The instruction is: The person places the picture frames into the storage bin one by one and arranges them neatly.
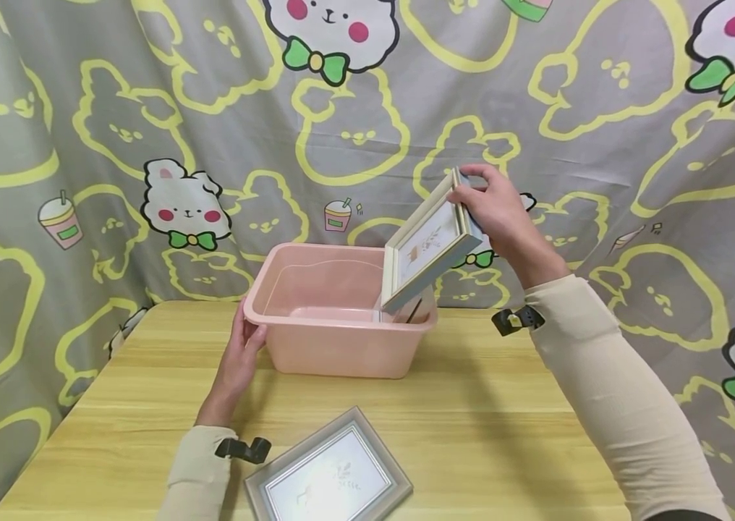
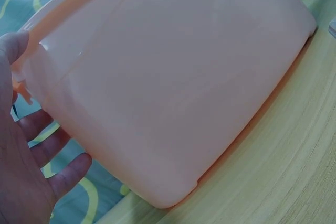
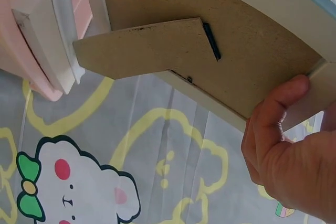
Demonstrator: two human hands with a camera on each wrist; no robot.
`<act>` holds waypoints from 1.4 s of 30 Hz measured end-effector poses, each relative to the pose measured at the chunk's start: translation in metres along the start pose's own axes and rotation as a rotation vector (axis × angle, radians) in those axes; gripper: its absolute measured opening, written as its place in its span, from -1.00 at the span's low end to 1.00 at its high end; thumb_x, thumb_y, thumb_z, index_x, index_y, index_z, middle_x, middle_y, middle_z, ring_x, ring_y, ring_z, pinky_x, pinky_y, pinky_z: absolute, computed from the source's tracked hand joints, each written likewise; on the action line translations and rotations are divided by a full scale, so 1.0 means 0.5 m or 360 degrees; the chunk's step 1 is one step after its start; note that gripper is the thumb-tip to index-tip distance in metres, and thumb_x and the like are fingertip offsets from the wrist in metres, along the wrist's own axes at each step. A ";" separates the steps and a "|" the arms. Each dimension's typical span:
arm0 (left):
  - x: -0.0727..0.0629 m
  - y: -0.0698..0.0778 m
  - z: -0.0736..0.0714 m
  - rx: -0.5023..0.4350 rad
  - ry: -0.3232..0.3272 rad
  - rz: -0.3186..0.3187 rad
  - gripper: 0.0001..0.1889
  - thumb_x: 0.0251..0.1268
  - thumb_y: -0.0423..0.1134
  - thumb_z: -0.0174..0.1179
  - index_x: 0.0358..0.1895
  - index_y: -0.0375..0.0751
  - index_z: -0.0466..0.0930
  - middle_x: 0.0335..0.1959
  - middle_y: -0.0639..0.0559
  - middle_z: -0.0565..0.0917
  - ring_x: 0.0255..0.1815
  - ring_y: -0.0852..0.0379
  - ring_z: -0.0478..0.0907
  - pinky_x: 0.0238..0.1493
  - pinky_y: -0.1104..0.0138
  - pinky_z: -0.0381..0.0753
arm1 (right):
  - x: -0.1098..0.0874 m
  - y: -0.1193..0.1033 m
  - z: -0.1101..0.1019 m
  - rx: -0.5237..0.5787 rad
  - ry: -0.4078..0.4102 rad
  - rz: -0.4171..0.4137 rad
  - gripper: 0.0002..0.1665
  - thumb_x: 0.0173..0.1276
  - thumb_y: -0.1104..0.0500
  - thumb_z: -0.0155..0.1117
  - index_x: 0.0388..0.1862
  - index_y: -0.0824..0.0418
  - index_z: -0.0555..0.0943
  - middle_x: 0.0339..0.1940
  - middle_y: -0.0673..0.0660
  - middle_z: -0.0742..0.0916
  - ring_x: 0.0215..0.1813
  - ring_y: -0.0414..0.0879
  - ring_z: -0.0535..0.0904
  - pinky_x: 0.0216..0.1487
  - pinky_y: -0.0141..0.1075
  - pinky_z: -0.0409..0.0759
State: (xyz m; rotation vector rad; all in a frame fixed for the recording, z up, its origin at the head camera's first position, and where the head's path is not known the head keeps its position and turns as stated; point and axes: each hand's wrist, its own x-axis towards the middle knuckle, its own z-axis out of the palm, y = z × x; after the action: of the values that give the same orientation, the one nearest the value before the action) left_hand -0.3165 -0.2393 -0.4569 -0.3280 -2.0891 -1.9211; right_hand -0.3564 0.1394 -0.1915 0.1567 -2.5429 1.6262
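Observation:
A pink plastic basin stands on the table, its near long side facing me. My left hand holds the basin's left end at the rim; in the left wrist view the thumb lies at the rim and the other fingers spread along the outside. My right hand grips the upper end of a cream and blue picture frame, tilted over the basin's right end. Its brown back with a fold-out stand shows in the right wrist view. Another white frame stands inside the basin.
A grey-brown picture frame lies face up on the wooden table, near the front edge and close to my left forearm. Behind the table hangs a grey patterned curtain.

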 end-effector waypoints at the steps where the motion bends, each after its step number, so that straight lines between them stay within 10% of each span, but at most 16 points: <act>1: -0.001 0.000 0.000 0.0005 0.0000 -0.0006 -0.34 0.57 -0.18 -0.15 0.58 0.12 -0.24 0.57 -0.13 0.06 0.55 -0.15 0.03 0.13 0.69 0.40 | 0.000 0.000 0.001 0.0004 -0.0001 -0.0005 -0.33 0.41 0.02 0.09 0.47 -0.03 0.20 0.32 0.25 0.48 -0.01 0.04 0.62 -0.23 -0.27 0.72; 42: -0.002 0.004 0.002 0.0082 0.0020 -0.0046 -0.32 0.57 -0.13 -0.13 0.58 0.09 -0.28 0.58 -0.05 0.04 0.58 -0.08 0.00 0.12 0.73 0.34 | 0.027 -0.008 0.075 0.0196 -0.0046 -0.0065 -0.40 0.35 0.12 0.14 0.38 -0.05 0.33 0.20 0.19 0.55 -0.16 -0.02 0.65 -0.32 -0.30 0.71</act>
State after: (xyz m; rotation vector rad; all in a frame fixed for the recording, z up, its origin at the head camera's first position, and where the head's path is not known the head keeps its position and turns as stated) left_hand -0.3147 -0.2382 -0.4556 -0.2752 -2.1424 -1.8763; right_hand -0.3708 0.1033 -0.2015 0.2433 -2.4435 1.7775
